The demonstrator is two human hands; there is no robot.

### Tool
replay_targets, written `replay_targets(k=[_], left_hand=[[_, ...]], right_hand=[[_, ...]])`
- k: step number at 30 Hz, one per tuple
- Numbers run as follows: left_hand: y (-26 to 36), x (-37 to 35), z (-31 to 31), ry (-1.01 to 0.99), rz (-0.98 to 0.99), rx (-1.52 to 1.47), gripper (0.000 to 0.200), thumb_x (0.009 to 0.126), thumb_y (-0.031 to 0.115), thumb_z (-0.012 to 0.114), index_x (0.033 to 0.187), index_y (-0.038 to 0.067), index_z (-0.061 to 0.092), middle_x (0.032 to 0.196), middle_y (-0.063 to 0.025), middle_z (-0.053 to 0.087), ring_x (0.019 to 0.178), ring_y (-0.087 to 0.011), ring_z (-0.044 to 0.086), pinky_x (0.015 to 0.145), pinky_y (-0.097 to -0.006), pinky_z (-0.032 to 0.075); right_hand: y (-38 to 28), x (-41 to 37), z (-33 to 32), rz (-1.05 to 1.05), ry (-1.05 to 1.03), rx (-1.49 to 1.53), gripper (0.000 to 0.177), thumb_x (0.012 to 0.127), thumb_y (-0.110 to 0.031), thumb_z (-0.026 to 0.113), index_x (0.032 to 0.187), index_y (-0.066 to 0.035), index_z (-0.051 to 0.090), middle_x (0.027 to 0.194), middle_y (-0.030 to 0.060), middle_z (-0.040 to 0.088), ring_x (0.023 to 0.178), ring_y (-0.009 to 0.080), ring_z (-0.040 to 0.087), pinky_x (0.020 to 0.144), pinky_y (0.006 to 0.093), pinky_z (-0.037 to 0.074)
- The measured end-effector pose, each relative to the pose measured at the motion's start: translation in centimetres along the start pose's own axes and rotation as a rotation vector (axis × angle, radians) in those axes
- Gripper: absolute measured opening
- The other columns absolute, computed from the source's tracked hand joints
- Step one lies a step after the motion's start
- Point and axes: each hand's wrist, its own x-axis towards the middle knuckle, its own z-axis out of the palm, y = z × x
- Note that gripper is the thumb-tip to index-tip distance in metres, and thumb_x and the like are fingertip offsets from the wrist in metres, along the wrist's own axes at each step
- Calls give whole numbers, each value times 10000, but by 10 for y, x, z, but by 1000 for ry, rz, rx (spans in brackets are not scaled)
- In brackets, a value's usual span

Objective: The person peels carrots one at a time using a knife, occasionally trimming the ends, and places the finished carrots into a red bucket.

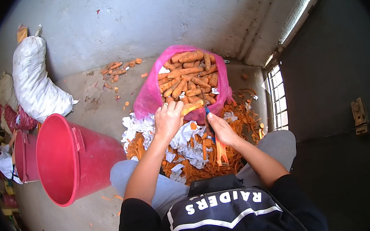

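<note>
My left hand (pixel 168 120) is closed around a partly peeled, yellowish carrot (pixel 191 107). In my right hand (pixel 222 129) is a knife (pixel 205 109) with a blue handle, its dark blade pointing up at the carrot's end. An orange tool that looks like a peeler (pixel 221 153) hangs below the same hand, apparently gripped along with the knife. Just beyond both hands, a pink plastic bag (pixel 147 97) stands open, full of unpeeled carrots (pixel 185 73). Orange peelings (pixel 195 173) and crumpled white paper (pixel 190 148) lie under my hands.
A large pink bucket (pixel 95 153) lies tipped at my left. Behind it leans a full white sack (pixel 34 81). Carrot pieces (pixel 116 70) are scattered by the wall. A dark door (pixel 328 79) stands at my right. Another person (pixel 6 161) is at the far left.
</note>
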Motion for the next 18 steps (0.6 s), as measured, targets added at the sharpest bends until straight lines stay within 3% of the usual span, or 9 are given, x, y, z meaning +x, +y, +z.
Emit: replay_targets(k=[6, 15, 18], left_hand=[[2, 4, -3, 29, -12, -8, 390, 562, 143, 760, 900, 109, 567, 791, -63, 553, 776, -259, 580, 669, -377, 473], [-6, 4, -4, 40, 0, 26, 402, 565, 158, 756, 919, 110, 573, 784, -51, 552, 759, -240, 584, 660, -365, 472], [-5, 4, -9, 60, -5, 31, 370, 584, 159, 752, 902, 100, 572, 770, -59, 560, 748, -251, 589, 651, -377, 475]], right_hand=[[3, 6, -1, 55, 10, -180, 491, 987, -481, 283, 841, -59, 486, 612, 23, 453, 550, 137, 477, 540, 305, 403], [10, 17, -1, 105, -29, -155, 504, 985, -485, 270, 832, -58, 489, 604, 46, 487, 539, 146, 499, 534, 309, 415], [20, 20, -5, 155, -81, -232, 584, 966, -538, 250, 899, -34, 537, 722, 117, 584, 668, 206, 574, 651, 343, 454]])
